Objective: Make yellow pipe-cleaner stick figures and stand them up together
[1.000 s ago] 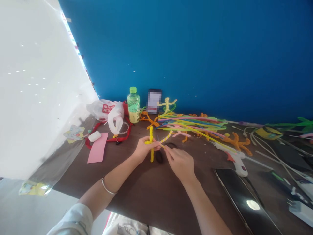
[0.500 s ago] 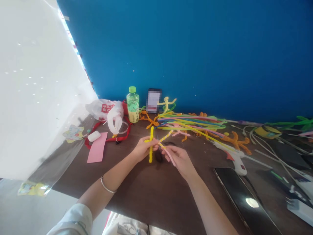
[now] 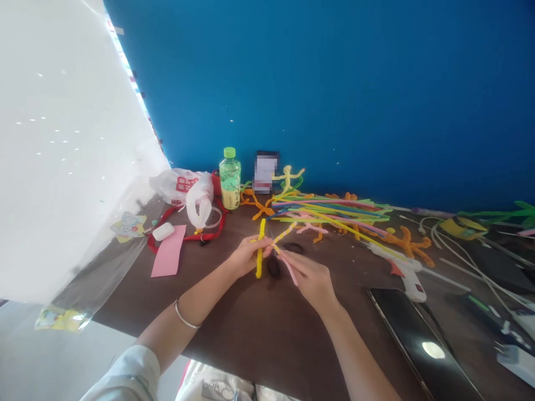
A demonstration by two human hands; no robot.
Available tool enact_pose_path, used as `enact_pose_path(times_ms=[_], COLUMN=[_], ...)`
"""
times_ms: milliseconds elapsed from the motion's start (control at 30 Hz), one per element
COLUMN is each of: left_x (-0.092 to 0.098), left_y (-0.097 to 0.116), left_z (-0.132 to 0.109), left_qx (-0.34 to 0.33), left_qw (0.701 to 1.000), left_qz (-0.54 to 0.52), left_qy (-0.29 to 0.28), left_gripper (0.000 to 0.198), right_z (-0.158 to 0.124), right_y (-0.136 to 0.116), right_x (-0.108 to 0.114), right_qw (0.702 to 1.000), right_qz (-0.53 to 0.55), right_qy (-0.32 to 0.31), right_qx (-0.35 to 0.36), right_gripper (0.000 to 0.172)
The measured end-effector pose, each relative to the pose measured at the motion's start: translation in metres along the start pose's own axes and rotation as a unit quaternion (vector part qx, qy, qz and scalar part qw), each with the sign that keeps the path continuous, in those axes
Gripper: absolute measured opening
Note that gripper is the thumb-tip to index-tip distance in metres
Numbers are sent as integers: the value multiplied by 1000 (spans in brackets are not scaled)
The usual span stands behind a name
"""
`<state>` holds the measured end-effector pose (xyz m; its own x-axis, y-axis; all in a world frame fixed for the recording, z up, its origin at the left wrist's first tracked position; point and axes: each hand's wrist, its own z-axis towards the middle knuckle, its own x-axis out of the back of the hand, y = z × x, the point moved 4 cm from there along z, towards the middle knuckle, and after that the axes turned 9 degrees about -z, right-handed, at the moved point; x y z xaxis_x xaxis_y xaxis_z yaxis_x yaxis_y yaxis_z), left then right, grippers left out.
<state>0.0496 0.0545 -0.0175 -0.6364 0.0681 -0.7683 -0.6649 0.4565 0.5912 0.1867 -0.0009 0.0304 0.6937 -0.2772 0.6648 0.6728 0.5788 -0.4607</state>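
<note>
Table edge: the brown table (image 3: 267,334) ends in a near edge that slants down to the right, below the hands
Open room: bare wood between the forearms; pink paper (image 3: 168,253) to the left, dark phone (image 3: 412,328) to the right, bundle of stems (image 3: 334,209) beyond the fingers
Yellow piece (image 3: 259,264): bright, fuzzy and knobbly, in the left hand (image 3: 246,256), over the table
Striped strand (image 3: 285,233): pink wound with yellow, its tail plain pink
Pointing: yellow piece's long axis runs nearly straight away from the person, far end slightly right; strand's striped end points away and right, pink tail nearer and right
Hands: left pinched on the yellow piece, right hand (image 3: 312,275) pinching the strand; cannot tell whether fingertips touch
</note>
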Motion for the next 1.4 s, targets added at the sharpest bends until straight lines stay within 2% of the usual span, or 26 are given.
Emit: enact_pose_path(times_ms=[133, 300, 400, 500, 567, 633, 700, 800, 900, 1000, 1100, 1200, 1300, 1400], left_x=[-5, -7, -7, -9, -12, -14, -15, -13, -9, -5, -4, -4, -5, -3], left_y=[2, 7, 9, 11, 10, 9, 7, 5, 6, 7, 7, 7, 6, 7], left_z=[-4, -5, -6, -9, -11, -13, -14, -13, -10, -7, -5, -5, -5, -5], left_qx=[-17, -76, -119, -152, -163, -164, -159, -148, -132, -120, -108, -99, -99, -104], left_qw=[1000, 994, 983, 968, 959, 954, 955, 964, 975, 983, 988, 991, 991, 989], left_qz=[18, 76, 136, 199, 231, 250, 252, 220, 171, 121, 79, 61, 66, 82], left_qy=[0, 15, 18, 14, 4, -6, -9, 17, 49, 66, 73, 66, 61, 64], left_gripper=[24, 29, 31, 30, 30, 30, 30, 30, 31, 32, 30, 29, 30, 31], right_z=[-1, 0, -1, -4, -8, -10, -9, -4, -3, -3, -5, -5, -3, 1], right_y=[6, 18, 25, 32, 35, 37, 35, 26, 18, 13, 11, 12, 13, 16], right_x=[0, -5, -10, -16, -18, -18, -15, -6, -2, -4, -6, -7, -6, -5], right_qw=[997, 975, 935, 875, 844, 840, 869, 927, 956, 978, 977, 963, 952, 965], right_qz=[-18, 46, 158, 275, 306, 285, 210, 79, -8, -106, -202, -270, -303, -246], right_qy=[-1, -36, -48, -32, -20, -12, -6, 25, 66, 59, 36, 19, 4, 1], right_qx=[-72, -214, -313, -398, -440, -462, -447, -366, -285, -171, -61, -12, -28, -87], right_gripper=[26, 34, 41, 38, 36, 36, 37, 33, 26, 22, 25, 27, 26, 28])
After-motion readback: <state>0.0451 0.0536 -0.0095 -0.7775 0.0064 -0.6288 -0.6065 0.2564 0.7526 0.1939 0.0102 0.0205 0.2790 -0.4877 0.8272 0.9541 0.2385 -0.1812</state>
